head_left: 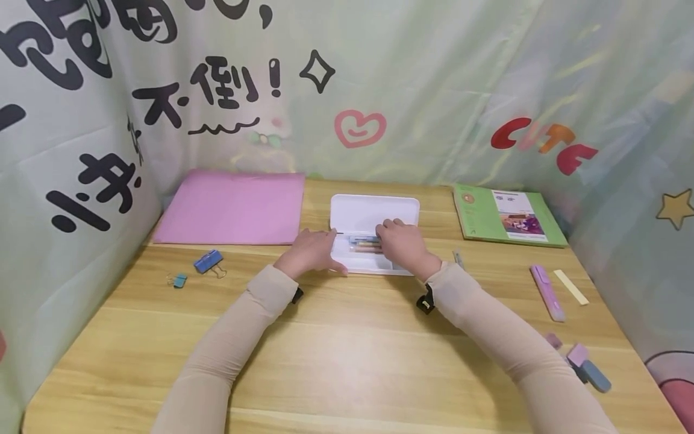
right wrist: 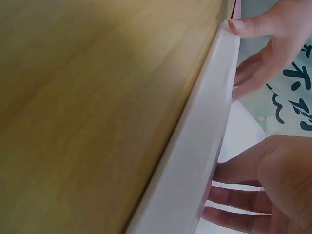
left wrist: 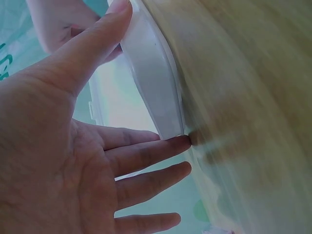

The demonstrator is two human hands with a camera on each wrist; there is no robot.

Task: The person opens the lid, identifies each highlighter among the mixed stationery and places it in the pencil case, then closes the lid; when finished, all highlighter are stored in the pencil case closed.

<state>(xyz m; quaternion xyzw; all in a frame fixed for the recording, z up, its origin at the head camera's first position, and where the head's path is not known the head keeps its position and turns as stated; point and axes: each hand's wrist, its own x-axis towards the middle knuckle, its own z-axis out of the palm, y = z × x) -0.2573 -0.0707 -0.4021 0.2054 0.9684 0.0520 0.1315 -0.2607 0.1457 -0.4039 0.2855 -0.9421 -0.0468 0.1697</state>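
A white pencil case [head_left: 368,264] lies on the table with its lid [head_left: 352,211] raised at the back. Several slim pencils or pens [head_left: 365,247] lie inside, beside a small bluish piece. My left hand [head_left: 309,252] grips the case's left end, thumb at the front corner and fingers toward the back; the left wrist view shows them spanning the white end wall [left wrist: 151,73]. Over the right part of the case is my right hand [head_left: 403,244], its fingers reaching down inside. In the right wrist view, the front wall [right wrist: 195,131] hides those fingertips and whatever they touch.
A pink folder [head_left: 233,208] and green book [head_left: 477,220] lie at the back. Blue [head_left: 208,261] and teal binder clips [head_left: 179,280] are left. Rightward lie a purple pen-like holder [head_left: 547,292], a cream strip [head_left: 571,287] and several erasers [head_left: 596,377]. Curtains border the table.
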